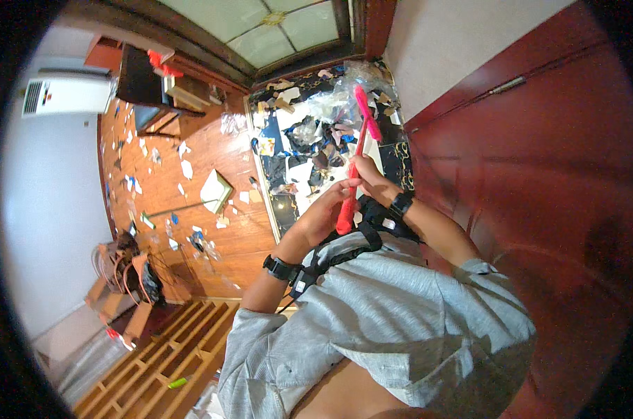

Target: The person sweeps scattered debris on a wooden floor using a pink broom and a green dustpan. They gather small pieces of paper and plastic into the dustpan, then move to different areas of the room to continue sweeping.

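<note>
A broom with a red handle and a bright pink bristle head extends away from my body. My right hand grips the handle higher up, nearer the bristles. Lower down, my left hand has its fingers around the handle near the grip end. The pink head hangs over a heap of paper scraps, clear plastic film and dark wrappings on the black-and-white tiled floor. Whether the bristles touch the heap I cannot tell.
A long-handled dustpan lies on the wood floor among scattered scraps. A desk, a white floor-standing unit, a wooden slatted rack and piled bags stand left. Red door panels flank my right; a glazed door is ahead.
</note>
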`<state>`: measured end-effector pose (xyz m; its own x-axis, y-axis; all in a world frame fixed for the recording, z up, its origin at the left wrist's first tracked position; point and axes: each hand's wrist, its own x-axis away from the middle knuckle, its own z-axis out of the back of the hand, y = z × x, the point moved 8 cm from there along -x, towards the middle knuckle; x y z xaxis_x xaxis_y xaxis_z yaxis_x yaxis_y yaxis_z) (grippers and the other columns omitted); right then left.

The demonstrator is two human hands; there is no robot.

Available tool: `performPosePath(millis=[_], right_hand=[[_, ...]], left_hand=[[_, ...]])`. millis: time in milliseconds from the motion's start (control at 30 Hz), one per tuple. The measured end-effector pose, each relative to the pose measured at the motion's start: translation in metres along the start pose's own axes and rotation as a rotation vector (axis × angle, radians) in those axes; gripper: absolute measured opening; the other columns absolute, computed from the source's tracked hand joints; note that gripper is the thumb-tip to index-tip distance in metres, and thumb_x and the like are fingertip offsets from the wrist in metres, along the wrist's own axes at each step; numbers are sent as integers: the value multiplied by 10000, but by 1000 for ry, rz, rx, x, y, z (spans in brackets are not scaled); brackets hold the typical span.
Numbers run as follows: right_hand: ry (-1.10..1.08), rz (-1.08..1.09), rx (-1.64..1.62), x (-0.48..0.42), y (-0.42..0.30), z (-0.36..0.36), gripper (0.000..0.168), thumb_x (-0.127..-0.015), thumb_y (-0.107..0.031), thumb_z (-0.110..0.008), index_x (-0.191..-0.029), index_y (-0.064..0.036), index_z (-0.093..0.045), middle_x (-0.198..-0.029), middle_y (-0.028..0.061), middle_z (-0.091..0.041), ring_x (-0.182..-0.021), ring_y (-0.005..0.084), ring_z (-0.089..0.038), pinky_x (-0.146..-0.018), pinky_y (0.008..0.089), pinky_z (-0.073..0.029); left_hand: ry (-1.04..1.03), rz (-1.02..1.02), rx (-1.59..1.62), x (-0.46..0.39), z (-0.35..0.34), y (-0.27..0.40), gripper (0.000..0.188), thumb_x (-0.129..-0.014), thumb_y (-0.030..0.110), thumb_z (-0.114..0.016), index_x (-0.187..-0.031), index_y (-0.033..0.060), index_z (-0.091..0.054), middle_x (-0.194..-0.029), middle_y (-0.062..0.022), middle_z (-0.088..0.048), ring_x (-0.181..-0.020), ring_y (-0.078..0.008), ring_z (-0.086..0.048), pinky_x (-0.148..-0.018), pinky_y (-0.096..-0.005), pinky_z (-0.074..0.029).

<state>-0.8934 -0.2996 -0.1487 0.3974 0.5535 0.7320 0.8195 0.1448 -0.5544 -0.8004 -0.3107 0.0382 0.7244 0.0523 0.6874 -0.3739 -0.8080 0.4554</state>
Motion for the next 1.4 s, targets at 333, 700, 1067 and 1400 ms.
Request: performPosePath(millis=[333, 700, 1067, 1400], right_hand=[[-450, -338, 481, 141, 47, -118, 167, -860, -200, -412, -941, -93, -512, -702, -2, -442, -560, 111, -518, -414, 258, -419], [-1199, -375, 1297, 232, 135, -255, 415, -915, -290, -266, -993, -52, -597, -752, 46, -536, -658, 123, -488, -655, 251, -427], [-1800, 596, 1580, 270, 198, -310, 259, -732, -277, -684, -940, -141, -611, -882, 89, -484, -823, 247, -514, -721, 311, -423], [-1625, 525, 1388, 127, 205, -229, 153, -744, -121, -619, -892, -94, -647, -986, 96, -568, -946, 242, -540, -837, 333, -424]], left_hand=[[107, -36, 330, 33, 128, -63, 307, -903, 371, -366, -1014, 121, -504, -786, -2, -547, -675, -142, -534, -659, -289, -449], [306, -314, 990, 89, 284, -172, 236, -895, 256, -362, -779, 72, -452, -661, -53, -522, -588, -195, -511, -576, -349, -456], [664, -633, 1635, 120, 375, -275, 237, -910, 233, -352, -721, 100, -405, -572, -12, -433, -525, -147, -429, -535, -291, -398], [595, -485, 1643, 17, 359, -272, 123, -849, 62, -371, -909, 5, -463, -774, -109, -537, -755, -235, -578, -702, -379, -516]])
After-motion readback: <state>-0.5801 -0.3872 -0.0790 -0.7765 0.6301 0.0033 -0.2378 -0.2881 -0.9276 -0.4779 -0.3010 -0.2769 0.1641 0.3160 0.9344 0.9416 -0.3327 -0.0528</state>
